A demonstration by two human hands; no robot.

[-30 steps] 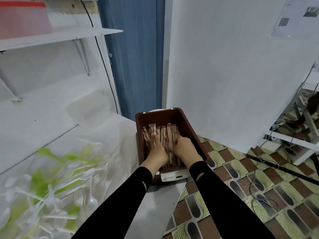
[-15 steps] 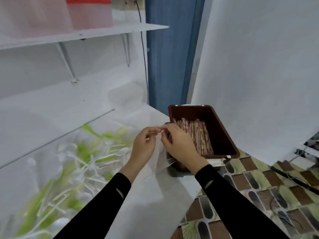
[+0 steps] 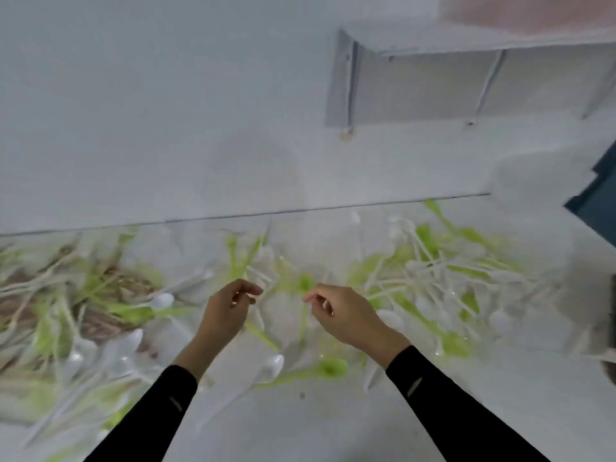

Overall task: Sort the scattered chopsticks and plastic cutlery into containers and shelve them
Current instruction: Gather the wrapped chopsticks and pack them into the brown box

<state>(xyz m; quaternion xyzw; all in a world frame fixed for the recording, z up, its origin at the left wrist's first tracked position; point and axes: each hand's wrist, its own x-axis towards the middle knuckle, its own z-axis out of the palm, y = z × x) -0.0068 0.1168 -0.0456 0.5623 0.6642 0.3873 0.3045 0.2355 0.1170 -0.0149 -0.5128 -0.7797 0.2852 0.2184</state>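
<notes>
A blurred spread of white and green plastic cutlery (image 3: 430,281) covers the white table (image 3: 300,425) from left to right. Brown wrapped chopsticks (image 3: 110,321) lie mixed into the pile at the left. My left hand (image 3: 226,311) hovers over the middle of the pile with fingers loosely curled and nothing in it. My right hand (image 3: 346,315) hangs beside it, fingers also curled and apart, holding nothing. A green spoon (image 3: 328,366) lies on the table just below and between the hands. The brown chopstick box is out of view.
A white wall (image 3: 166,128) rises behind the table. A white shelf (image 3: 466,45) on brackets hangs at the upper right, with a pinkish container (image 3: 533,11) on it. A dark blue surface (image 3: 596,195) shows at the right edge.
The view has swung left from the brown box of chopsticks to the cutlery pile. Both hands left the box and now hover over the pile, holding nothing.
</notes>
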